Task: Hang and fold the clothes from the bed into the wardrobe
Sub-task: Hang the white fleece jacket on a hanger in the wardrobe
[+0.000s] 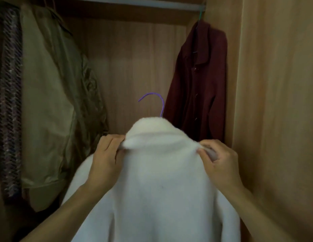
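White fleece jacket [162, 172] was held up in front of the open wardrobe [274, 102], already on a purple hanger [156, 102]. Left hand [106, 154] & right hand [220, 158] each pinched a shoulder, fingers curled on fabric. Hook stood upright, well below the rail [134, 1], which lay up & fwd. Gap btwn olive jacket [50, 102] & maroon coat [201, 81] sat straight ahead; both hands about equally near.

head cam | faces forward, slightly down | close to wardrobe [267, 102] interior
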`<state>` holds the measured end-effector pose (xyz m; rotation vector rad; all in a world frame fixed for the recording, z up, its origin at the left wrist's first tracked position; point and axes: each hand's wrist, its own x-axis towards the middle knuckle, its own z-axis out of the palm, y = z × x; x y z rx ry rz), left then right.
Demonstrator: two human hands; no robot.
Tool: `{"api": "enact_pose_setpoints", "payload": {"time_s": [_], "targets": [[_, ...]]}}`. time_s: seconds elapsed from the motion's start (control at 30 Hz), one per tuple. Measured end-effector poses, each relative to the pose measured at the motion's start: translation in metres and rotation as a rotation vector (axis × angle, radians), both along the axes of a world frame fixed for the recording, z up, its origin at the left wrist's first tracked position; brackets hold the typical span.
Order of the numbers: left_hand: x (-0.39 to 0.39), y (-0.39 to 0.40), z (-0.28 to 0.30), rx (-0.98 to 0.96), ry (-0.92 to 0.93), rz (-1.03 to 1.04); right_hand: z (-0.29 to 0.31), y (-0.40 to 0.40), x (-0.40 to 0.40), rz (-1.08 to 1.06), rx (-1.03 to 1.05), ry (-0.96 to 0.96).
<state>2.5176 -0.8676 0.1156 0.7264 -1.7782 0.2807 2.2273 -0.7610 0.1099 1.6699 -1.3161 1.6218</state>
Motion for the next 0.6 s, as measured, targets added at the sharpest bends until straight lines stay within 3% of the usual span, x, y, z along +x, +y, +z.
{"api": "enact_pose_setpoints", "payload": {"time_s": [0.27, 0.43, 0.6], "targets": [[0.001, -0.092, 0.034, -0.188, 0.093, -0.104, 0.052, -0.058, 0.024, -0.064, 0.036, 0.111], [-0.006, -0.145, 0.052, -0.267, 0.141, -0.211, 0.080, -0.098, 0.039, -0.212, -0.038, 0.305], [-0.031, -0.173, 0.076, -0.365, 0.164, -0.241, 0.104, -0.119, 0.034, -0.292, -0.051, 0.292]]}}
